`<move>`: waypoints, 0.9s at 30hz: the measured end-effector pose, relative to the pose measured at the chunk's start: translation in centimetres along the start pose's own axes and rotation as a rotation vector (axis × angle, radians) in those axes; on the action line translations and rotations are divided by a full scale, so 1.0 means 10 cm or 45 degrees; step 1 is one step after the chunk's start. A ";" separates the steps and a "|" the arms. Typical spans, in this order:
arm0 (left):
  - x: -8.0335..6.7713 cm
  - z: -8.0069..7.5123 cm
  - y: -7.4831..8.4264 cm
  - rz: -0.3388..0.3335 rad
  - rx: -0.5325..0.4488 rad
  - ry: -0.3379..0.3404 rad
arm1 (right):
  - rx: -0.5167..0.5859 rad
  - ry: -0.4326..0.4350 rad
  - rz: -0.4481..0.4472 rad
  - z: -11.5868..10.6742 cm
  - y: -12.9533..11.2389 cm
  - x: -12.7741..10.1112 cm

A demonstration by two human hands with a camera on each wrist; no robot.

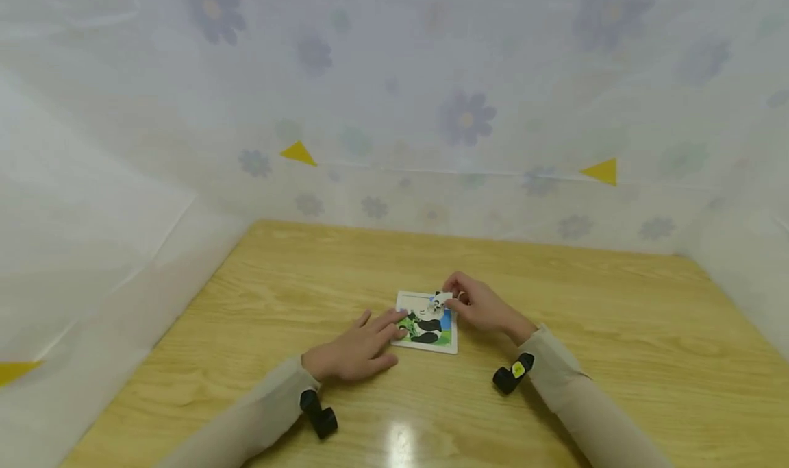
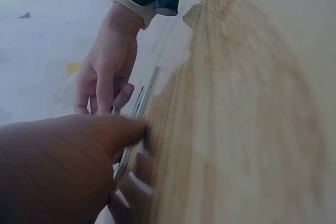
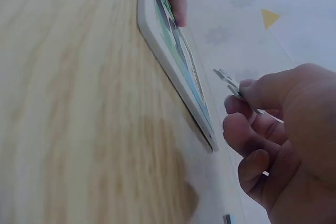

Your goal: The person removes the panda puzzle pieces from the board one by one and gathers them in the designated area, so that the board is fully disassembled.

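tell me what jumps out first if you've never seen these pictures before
Mid-table, a small panda puzzle board lies on the wooden table. The left hand rests with straight fingers on the board's left edge, while the right hand pinches a puzzle piece just above its far right corner. Behind them hangs a pale flowered sheet with yellow triangles.
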State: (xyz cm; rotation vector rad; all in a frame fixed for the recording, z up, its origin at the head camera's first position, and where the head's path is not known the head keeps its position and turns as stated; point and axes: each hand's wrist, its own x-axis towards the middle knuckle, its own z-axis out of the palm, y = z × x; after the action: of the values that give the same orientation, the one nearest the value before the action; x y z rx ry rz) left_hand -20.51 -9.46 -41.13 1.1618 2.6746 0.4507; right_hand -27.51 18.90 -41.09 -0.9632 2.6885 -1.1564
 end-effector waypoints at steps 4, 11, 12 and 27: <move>0.01 0.00 0.05 -0.018 -0.003 -0.041 | 0.005 0.079 0.016 -0.05 0.07 -0.13; -0.03 0.06 0.06 -0.007 -0.001 -0.062 | 0.044 0.141 0.050 -0.10 0.13 -0.34; -0.03 0.06 0.07 -0.003 -0.007 -0.059 | 0.044 0.146 0.062 -0.12 0.13 -0.38; -0.03 0.01 0.04 0.005 -0.029 0.001 | -0.035 0.247 0.126 -0.42 0.32 -0.68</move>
State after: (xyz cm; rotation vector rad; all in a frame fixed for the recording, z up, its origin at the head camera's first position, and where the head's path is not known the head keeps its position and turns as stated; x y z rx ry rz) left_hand -20.02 -9.37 -41.08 1.1612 2.6607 0.4814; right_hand -24.93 27.12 -41.42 -0.7474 2.8710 -1.2568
